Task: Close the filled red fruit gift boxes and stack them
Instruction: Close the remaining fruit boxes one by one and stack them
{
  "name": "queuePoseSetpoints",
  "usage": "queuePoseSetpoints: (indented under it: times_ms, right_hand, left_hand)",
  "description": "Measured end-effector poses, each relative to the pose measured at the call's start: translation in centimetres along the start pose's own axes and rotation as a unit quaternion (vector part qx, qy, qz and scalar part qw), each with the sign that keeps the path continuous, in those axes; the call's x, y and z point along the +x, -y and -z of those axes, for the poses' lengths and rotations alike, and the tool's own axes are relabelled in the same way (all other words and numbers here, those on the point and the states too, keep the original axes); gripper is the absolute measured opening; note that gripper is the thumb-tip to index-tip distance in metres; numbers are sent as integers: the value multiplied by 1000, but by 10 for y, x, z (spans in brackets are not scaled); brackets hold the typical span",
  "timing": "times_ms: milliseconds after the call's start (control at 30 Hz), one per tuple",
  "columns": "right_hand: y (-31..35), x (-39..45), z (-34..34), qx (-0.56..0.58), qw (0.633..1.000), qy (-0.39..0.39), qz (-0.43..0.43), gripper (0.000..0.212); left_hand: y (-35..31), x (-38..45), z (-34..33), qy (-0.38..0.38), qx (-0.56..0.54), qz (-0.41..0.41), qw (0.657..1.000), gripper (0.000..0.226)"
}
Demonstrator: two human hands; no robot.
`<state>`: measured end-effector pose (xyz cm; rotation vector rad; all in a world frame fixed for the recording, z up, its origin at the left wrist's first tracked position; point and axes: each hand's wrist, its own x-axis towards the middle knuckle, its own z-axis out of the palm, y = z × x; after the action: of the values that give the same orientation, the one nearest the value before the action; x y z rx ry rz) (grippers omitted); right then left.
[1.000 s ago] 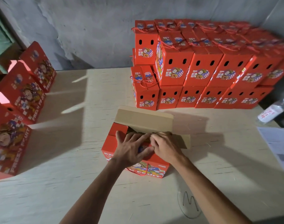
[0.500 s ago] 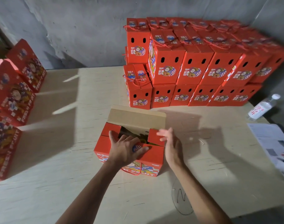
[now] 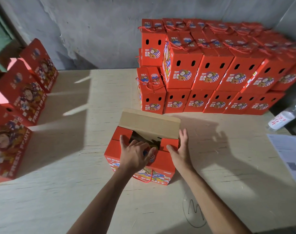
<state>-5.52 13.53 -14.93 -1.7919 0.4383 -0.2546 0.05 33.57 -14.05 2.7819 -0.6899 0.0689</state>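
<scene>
The left hand (image 3: 135, 153) lay spread, fingers splayed and flat, pressing the near top flap of the open gift box (image 3: 140, 159) down, presumably to keep that half shut while the other side was dealt with. The right hand (image 3: 181, 149) was open too, thumb on the small red side flap (image 3: 169, 144), fingers straight along the box's right wall, likely set to fold that flap in. The tall brown back flap (image 3: 149, 123) stood upright, so the box was not yet closed; dark contents showed in the gap, too dim to name.

The box sat on the table (image 3: 76, 191), near the middle, toward the near edge. Its long axis ran left to right, printed face and rope handle (image 3: 143, 179) toward the person.

Beyond it, the stack of closed boxes (image 3: 211, 73) filled the far right corner against the wall. More red boxes (image 3: 20, 98) lined the left edge. A water bottle (image 3: 283, 118) and papers (image 3: 290, 154) lay at the right edge.
</scene>
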Motion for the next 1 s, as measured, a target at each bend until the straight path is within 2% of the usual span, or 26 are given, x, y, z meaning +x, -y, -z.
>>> queuePoseSetpoints:
  times_ms: [100, 133, 233, 267, 367, 467, 567, 700, 800, 933, 1000]
  right_hand:
    - [-3, 3, 8, 59, 998, -9, 13, 103]
    - [0, 1, 11, 54, 998, -11, 33, 98]
    - [4, -6, 14, -41, 992, 17, 118, 52]
    - [4, -10, 14, -74, 987, 36, 134, 48]
    - [1, -16, 15, -105, 980, 69, 152, 54]
    - [3, -14, 15, -151, 970, 32, 187, 44]
    - [1, -12, 11, -159, 969, 15, 186, 41]
    - [2, -12, 10, -184, 964, 19, 191, 46]
    - [4, -15, 8, -202, 961, 14, 188, 48]
    - [5, -19, 7, -253, 952, 30, 171, 50]
    - [4, -22, 6, -286, 941, 23, 181, 48]
  left_hand:
    - [0, -1, 1, 1, 0, -3, 1000, 73]
    - [0, -1, 1, -8, -2, -9, 1000, 71]
    - [-1, -3, 1, -42, -7, -28, 999, 61]
    - [0, -4, 0, -54, -11, -33, 998, 59]
    - [2, -5, -2, -67, -16, -33, 997, 60]
    - [1, -5, -2, -48, -3, -30, 998, 60]
    - [-2, -7, -2, -60, -2, -25, 998, 55]
    - [-12, -12, -4, -114, -6, 6, 993, 41]
    - [-11, -16, -8, -160, -62, 10, 985, 32]
    - [3, -32, -17, -230, -151, -44, 960, 15]
    - [9, -39, -17, -251, -180, -39, 950, 11]
